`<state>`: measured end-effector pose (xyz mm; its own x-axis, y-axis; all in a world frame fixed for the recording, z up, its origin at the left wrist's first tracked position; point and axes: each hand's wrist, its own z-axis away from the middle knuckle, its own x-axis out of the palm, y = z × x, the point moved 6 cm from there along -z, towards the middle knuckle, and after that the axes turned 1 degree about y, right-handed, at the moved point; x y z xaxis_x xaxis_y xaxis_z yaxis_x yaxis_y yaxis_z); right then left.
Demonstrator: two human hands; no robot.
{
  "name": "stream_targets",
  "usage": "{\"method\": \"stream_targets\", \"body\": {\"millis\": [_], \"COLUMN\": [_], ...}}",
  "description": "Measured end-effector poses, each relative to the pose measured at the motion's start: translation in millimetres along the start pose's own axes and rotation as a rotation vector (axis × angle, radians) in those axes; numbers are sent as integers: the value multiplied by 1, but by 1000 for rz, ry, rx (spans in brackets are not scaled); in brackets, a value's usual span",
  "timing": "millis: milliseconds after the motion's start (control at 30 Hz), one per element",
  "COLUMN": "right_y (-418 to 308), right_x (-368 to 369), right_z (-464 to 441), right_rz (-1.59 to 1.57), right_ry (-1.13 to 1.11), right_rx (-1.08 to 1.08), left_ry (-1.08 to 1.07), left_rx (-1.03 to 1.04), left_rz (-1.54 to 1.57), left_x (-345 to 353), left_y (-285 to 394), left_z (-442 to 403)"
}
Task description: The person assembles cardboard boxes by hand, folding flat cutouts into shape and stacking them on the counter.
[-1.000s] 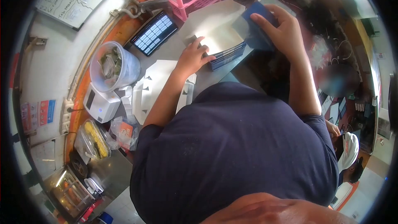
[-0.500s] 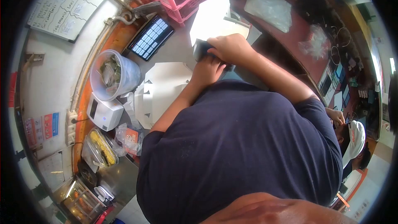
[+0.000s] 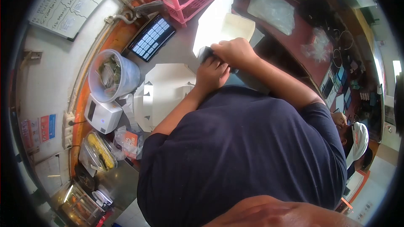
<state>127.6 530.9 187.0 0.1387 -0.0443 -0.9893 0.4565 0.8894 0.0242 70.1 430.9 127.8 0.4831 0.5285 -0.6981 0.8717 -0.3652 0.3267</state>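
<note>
A partly folded white cardboard box (image 3: 216, 23) stands in front of me, its tall panel up and a cream panel turned toward me. My right hand (image 3: 236, 53) is closed at the box's near lower edge, with its fingers curled inward. Just below it, my left hand (image 3: 212, 75) has bent fingers pressed against a dark, block-like piece (image 3: 205, 53) at the box's near corner. I cannot tell whether that piece is part of the box or a separate tool. The fingertips of both hands are partly hidden. A flat white cardboard blank (image 3: 166, 88) with cut slots lies beside my left forearm.
At the left stand a clear plastic bucket (image 3: 132, 75), a white label printer (image 3: 103, 113) and a tablet (image 3: 151, 38). A pink basket rack (image 3: 181, 0) is at the back. Plastic bags (image 3: 271, 10) lie on the red table. Another person in a white cap (image 3: 360, 141) is at the right.
The box has tilted, so its cream panel shows more fully. Both hands stay together at its near corner, with the left fingers slightly more bent.
</note>
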Motion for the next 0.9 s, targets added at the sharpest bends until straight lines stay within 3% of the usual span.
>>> {"method": "stream_targets", "body": {"millis": [167, 267, 367, 667, 767, 867, 900], "right_y": [-4, -4, -5, -3, 1, -3, -3], "right_x": [13, 21, 23, 33, 26, 15, 18], "right_z": [0, 4, 6, 2, 2, 9, 10], "right_rz": [31, 50, 78, 51, 4, 36, 39], "right_ry": [77, 423, 470, 415, 242, -71, -80], "right_rx": [49, -1, 25, 56, 82, 118, 122], "left_ry": [-10, 45, 18, 14, 27, -92, -116], "left_rx": [24, 24, -1, -104, -130, -295, -259], "left_rz": [27, 53, 77, 227, 117, -29, -66], "left_x": [2, -8, -2, 26, 0, -1, 1], "left_y": [3, 7, 4, -8, 0, -18, -21], "left_z": [-4, -9, -3, 19, 6, 5, 3]}}
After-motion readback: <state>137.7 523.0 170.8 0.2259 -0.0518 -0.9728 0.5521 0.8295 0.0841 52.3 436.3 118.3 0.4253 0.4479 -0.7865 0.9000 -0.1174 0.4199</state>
